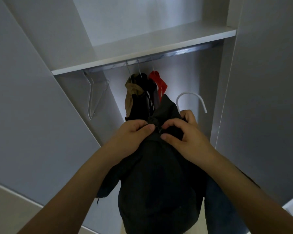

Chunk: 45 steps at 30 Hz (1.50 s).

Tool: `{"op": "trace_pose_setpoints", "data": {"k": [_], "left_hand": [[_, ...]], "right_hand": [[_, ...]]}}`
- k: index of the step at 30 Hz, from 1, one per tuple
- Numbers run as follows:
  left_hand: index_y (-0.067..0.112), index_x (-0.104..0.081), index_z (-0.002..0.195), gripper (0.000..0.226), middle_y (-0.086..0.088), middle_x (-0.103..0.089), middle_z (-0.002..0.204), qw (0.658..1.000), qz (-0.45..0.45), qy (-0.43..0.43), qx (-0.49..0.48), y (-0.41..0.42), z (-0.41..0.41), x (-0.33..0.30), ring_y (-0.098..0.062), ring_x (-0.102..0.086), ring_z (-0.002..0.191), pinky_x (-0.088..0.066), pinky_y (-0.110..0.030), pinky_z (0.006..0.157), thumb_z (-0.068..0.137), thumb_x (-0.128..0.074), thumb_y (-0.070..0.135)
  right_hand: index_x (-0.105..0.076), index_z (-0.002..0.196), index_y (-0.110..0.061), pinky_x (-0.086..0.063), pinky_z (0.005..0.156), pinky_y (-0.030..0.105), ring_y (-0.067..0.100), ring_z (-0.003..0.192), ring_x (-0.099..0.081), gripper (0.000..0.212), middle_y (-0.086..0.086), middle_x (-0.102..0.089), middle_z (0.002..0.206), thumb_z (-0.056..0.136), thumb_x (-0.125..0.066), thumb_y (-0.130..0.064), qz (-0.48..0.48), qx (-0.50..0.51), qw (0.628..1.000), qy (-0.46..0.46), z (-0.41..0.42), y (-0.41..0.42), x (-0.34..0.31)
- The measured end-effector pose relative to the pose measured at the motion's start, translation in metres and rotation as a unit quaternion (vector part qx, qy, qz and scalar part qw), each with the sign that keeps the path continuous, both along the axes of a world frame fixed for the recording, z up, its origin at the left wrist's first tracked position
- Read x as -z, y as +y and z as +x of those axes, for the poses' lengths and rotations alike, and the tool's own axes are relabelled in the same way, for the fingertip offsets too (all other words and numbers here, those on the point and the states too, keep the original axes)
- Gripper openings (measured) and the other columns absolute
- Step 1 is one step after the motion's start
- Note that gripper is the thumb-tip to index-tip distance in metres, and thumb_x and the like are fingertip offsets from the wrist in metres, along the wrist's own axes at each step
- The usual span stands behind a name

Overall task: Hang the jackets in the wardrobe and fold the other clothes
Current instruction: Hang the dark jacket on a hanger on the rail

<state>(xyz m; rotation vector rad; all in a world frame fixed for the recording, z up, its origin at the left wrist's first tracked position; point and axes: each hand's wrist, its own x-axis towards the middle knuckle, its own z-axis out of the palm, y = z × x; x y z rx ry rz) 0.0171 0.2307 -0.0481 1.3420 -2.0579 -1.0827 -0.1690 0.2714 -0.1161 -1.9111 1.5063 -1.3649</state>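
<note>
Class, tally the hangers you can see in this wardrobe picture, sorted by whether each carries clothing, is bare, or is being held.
Hangers carrying clothes on the rail: 3
Bare hangers on the rail: 2
Hanger in the held black jacket: 1
Total: 6

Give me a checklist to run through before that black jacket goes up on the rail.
1. Jacket held firmly: ok. The left hand and right hand both pinch the black jacket at its collar.
2. Hanger inside the jacket: ok. A white hook rises behind the collar.
3. Hook free to catch: ok, nothing covers it.
4. Space on the rail: ok, bare stretch right of the red garment.
5. Zip closed at collar: cannot tell, fingers hide it.
6. Hanger seated in both shoulders: cannot tell.
</note>
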Motion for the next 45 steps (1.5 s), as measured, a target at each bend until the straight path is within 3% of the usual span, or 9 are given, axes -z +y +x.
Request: {"op": "trace_pose_setpoints", "data": {"k": [3, 7, 11, 15, 23, 28, 34, 39, 45], "left_hand": [[0.010, -0.072, 0.091, 0.037, -0.016, -0.069, 0.088, 0.999, 0.024, 0.024, -0.019, -0.001, -0.004, 0.003, -0.034, -0.067, 0.085, -0.057, -0.045, 0.081, 0.093, -0.057, 0.044], [0.004, -0.072, 0.090, 0.045, -0.022, -0.068, 0.089, 0.998, 0.039, 0.044, -0.038, 0.001, -0.006, 0.007, -0.041, -0.064, 0.086, -0.055, -0.049, 0.081, 0.089, -0.060, 0.048], [0.005, -0.072, 0.088, 0.041, -0.017, -0.071, 0.089, 0.994, 0.083, 0.053, -0.055, 0.000, -0.004, 0.011, -0.034, -0.067, 0.086, -0.056, -0.041, 0.081, 0.093, -0.058, 0.043], [0.004, -0.064, 0.073, 0.013, -0.013, -0.061, 0.073, 0.988, 0.126, 0.072, -0.059, -0.002, 0.001, 0.013, -0.030, -0.058, 0.076, -0.049, -0.034, 0.072, 0.080, -0.053, 0.003], [0.018, -0.072, 0.090, 0.013, -0.007, -0.071, 0.087, 0.999, 0.043, 0.021, 0.012, 0.002, 0.010, 0.022, -0.026, -0.068, 0.086, -0.056, -0.042, 0.086, 0.093, -0.062, 0.027], [0.018, -0.071, 0.091, 0.012, -0.008, -0.071, 0.085, 0.999, 0.041, -0.004, 0.028, 0.001, 0.010, 0.023, -0.023, -0.069, 0.081, -0.057, -0.037, 0.081, 0.094, -0.061, 0.024], [0.007, -0.069, 0.080, 0.020, -0.007, -0.063, 0.069, 0.998, 0.004, -0.057, 0.036, -0.004, 0.010, 0.023, -0.014, -0.059, 0.061, -0.050, -0.026, 0.061, 0.090, -0.064, 0.024], [0.015, -0.068, 0.077, 0.020, -0.008, -0.066, 0.073, 0.997, -0.035, -0.059, 0.019, -0.003, 0.007, 0.025, -0.021, -0.062, 0.065, -0.052, -0.033, 0.063, 0.093, -0.062, 0.027], [0.021, -0.063, 0.077, 0.022, 0.002, -0.061, 0.069, 0.989, -0.103, -0.091, 0.054, 0.009, 0.003, 0.016, -0.009, -0.059, 0.063, -0.050, -0.023, 0.063, 0.096, -0.056, 0.029]], "right_hand": [[-0.063, 0.097, -0.044, -0.043, 0.088, 0.012, -0.006, 0.102, -0.045, 0.019, -0.030, -0.033, 0.102, 0.084, -0.070, -0.032, -0.007, -0.017, 0.998, -0.058, 0.005, 0.001, -0.002], [-0.067, 0.087, -0.044, -0.042, 0.090, 0.014, 0.000, 0.105, -0.045, 0.026, -0.031, -0.035, 0.098, 0.070, -0.066, -0.064, 0.032, -0.027, 0.992, -0.117, 0.012, 0.002, -0.007], [-0.068, 0.086, -0.040, -0.041, 0.100, 0.026, 0.009, 0.111, -0.046, 0.003, -0.028, -0.036, 0.100, 0.084, -0.070, -0.039, 0.063, -0.038, 0.990, -0.121, 0.015, -0.003, -0.002], [-0.068, 0.077, -0.039, -0.037, 0.086, 0.007, -0.007, 0.099, -0.046, 0.020, -0.037, -0.036, 0.092, 0.090, -0.065, -0.023, 0.089, -0.056, 0.983, -0.148, 0.016, -0.009, 0.003], [-0.068, 0.088, -0.042, -0.036, 0.080, -0.003, -0.014, 0.095, -0.047, 0.010, -0.031, -0.039, 0.096, 0.085, -0.070, -0.032, 0.136, -0.081, 0.978, -0.139, 0.016, -0.009, 0.008], [-0.069, 0.083, -0.029, -0.035, 0.078, -0.003, -0.012, 0.092, -0.047, 0.003, -0.019, -0.041, 0.101, 0.085, -0.071, -0.027, 0.158, -0.080, 0.973, -0.151, 0.016, -0.008, 0.008], [-0.068, 0.076, -0.022, -0.037, 0.071, -0.001, -0.015, 0.079, -0.050, 0.020, -0.015, -0.042, 0.098, 0.094, -0.060, -0.022, 0.169, -0.049, 0.961, -0.212, 0.020, -0.013, 0.011], [-0.069, 0.075, -0.019, -0.039, 0.072, -0.003, -0.008, 0.085, -0.053, 0.021, -0.012, -0.042, 0.103, 0.094, -0.061, -0.024, 0.154, 0.022, 0.958, -0.242, 0.023, -0.020, 0.014], [-0.067, 0.071, -0.012, -0.040, 0.082, 0.016, 0.001, 0.083, -0.048, 0.025, -0.008, -0.034, 0.116, 0.093, -0.063, -0.023, 0.139, 0.147, 0.956, -0.214, 0.016, -0.040, 0.010]]}}
